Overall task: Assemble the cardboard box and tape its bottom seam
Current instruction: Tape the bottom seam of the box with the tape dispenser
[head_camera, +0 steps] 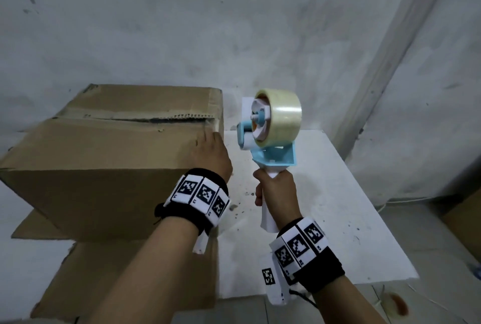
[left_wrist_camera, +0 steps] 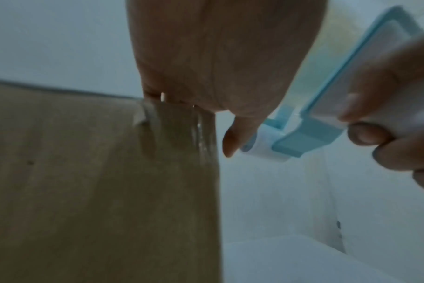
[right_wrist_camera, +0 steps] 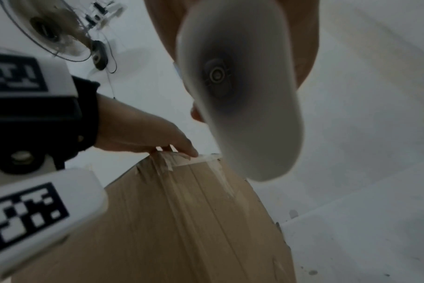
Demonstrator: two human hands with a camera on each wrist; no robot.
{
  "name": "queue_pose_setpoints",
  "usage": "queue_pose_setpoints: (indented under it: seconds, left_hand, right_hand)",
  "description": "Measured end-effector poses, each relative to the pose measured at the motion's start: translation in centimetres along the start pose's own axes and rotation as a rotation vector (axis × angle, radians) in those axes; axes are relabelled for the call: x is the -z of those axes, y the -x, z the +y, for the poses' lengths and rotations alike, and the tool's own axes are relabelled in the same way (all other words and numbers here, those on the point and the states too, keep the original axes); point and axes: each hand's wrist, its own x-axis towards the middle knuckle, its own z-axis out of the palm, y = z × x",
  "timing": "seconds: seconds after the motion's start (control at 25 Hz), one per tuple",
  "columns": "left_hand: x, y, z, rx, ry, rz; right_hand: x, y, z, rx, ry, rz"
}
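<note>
A brown cardboard box (head_camera: 99,157) stands on a white table (head_camera: 325,193), its flaps folded shut on top with a ragged seam (head_camera: 156,116) running across. My left hand (head_camera: 210,154) lies flat on the box's top right corner, fingers straight, pressing beside the end of the seam. My right hand (head_camera: 276,191) grips the white handle of a blue tape dispenser (head_camera: 270,139), held upright just right of the box, clear of it. Its clear tape roll (head_camera: 279,118) faces up. In the right wrist view old tape strips (right_wrist_camera: 182,172) run down the box's side.
A flat sheet of cardboard (head_camera: 125,271) lies under the box and reaches the table's front edge. A grey wall (head_camera: 234,24) stands close behind. A fan (right_wrist_camera: 51,28) shows in the right wrist view. Bare table lies to the right of the box.
</note>
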Motion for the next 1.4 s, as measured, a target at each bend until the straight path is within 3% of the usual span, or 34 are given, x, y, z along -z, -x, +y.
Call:
queue_pose_setpoints:
  seconds: [0.08, 0.24, 0.4, 0.56, 0.68, 0.88, 1.08, 1.4]
  left_hand:
    - [-0.6, -0.7, 0.4, 0.047, -0.005, 0.022]
    - [-0.8, -2.1, 1.6, 0.155, -0.052, -0.077]
    - [1.6, -6.3, 4.3, 0.324, 0.106, 0.072]
    - [-1.4, -9.9, 6.4, 0.47, 0.17, 0.015]
    - [-2.7, -11.0, 6.3, 0.547, 0.195, 0.154]
    - [-0.9, -13.9, 5.3, 0.556, 0.091, 0.148]
    - [-1.9, -16.1, 4.3, 0.587, 0.2, 0.211]
    - [-3.3, -17.0, 3.3, 0.502, 0.11, 0.08]
  right_hand:
    - [0.4, -1.7, 0.1, -0.015, -0.009, -0.036]
    - [1.9, -6.6, 0.3, 0.026, 0.017, -0.143]
    - [3.1, -11.2, 0.0, 0.057, -0.005, -0.282]
    - [4.4, -14.8, 0.3, 0.081, 0.067, -0.399]
    - [4.8, -17.3, 1.0, 0.076, 0.113, -0.445]
    - [4.1, -19.6, 1.5, 0.01, 0.032, -0.508]
    - [3.8, -22.4, 1.2, 0.018, 0.027, -0.533]
    - [3.3, -23.3, 2.5, -0.043, 0.008, -0.56]
